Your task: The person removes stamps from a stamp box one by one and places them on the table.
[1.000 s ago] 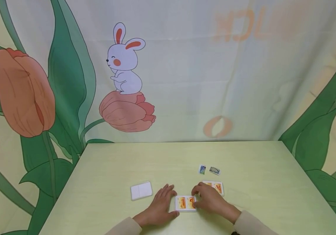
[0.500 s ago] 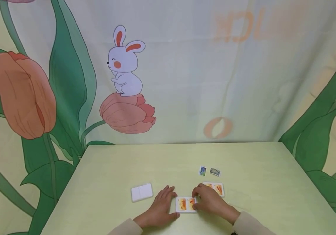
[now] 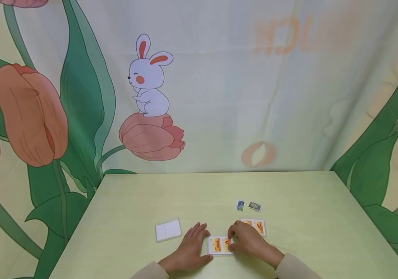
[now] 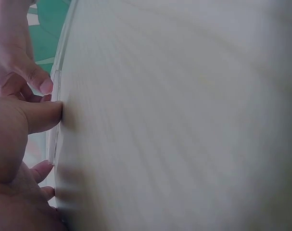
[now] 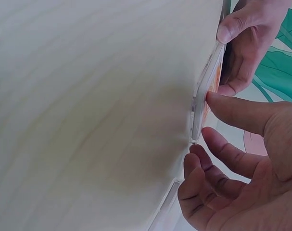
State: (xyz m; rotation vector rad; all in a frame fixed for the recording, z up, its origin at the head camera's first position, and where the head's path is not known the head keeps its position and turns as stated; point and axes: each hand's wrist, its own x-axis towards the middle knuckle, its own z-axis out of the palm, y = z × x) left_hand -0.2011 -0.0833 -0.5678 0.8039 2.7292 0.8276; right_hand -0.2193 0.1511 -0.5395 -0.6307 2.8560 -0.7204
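A flat clear plastic case with two orange pictures lies on the table between the hands. My left hand holds its left side, thumb at the near corner and a fingertip at the far one. At the right end, my right hand grips the case between thumb and bent fingers. In the right wrist view, the right thumb presses the upper edge of the case. The left wrist view has the case edge beside the left thumb. Part of the right-hand picture is hidden under the right thumb.
Behind the right hand lies a similar case with orange pictures, partly covered. A case with a plain white face lies at the left. Farther back are a blue-green stamp-like picture and a dark one. A printed curtain hangs behind the table.
The head view has tilted up slightly, so everything sits lower in it. Both hands stay at the middle case, with hardly any movement against it.
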